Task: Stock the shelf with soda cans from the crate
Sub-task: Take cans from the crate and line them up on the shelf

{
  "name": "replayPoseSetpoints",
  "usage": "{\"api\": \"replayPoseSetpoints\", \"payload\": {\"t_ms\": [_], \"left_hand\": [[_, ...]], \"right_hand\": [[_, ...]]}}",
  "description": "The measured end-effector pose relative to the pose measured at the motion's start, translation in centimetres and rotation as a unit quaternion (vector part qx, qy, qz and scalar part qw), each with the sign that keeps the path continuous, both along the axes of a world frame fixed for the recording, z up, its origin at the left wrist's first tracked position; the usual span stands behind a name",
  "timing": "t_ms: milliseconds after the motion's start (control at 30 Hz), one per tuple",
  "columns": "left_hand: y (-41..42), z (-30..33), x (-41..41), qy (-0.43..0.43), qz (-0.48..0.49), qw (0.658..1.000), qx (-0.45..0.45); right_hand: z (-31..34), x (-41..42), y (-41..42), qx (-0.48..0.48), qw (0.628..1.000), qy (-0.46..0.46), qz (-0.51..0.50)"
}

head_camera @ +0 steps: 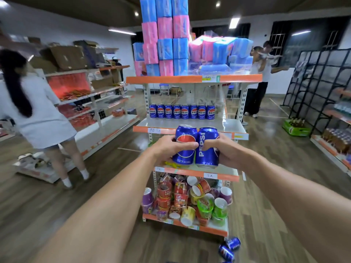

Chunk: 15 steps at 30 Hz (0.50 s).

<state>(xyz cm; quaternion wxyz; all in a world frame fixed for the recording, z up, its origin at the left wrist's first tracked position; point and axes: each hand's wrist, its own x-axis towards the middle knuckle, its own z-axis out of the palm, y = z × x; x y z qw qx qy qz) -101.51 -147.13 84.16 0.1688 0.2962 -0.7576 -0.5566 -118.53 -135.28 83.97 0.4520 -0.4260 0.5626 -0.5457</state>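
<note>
1. Hands up front: left hand (167, 147) is wrapped around one blue can (185, 144), right hand (226, 149) around a second can (207, 147) (both upright, touching side by side).
2. They're held just in front of the shelf (224, 124).
3. Eight more cans (182, 111) line its back.

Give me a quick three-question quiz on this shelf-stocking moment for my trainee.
1. True or false: the left hand and the right hand each grip one blue can.
2. How many cans stand in the row of cans on the shelf?
3. What fills the bottom shelf: A) tissue packs, B) noodle cups, C) bottles?

Key: 1. True, left can, right can. 2. Eight. 3. B.
</note>
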Motion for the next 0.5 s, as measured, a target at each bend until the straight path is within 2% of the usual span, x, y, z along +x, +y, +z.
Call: {"api": "replayPoseSetpoints", "payload": {"t_ms": [167,500], "left_hand": [[-2.6,0.4,-0.2,0.013,0.021,1.0,0.001],[-13.5,-1.2,-2.6,0.009,0.015,1.0,-0.003]], "right_hand": [[0.6,-1.0,-2.5,0.019,0.998,0.064,0.009],[-1.1,-1.5,-11.6,0.029,0.977,0.166,-0.129]]}}
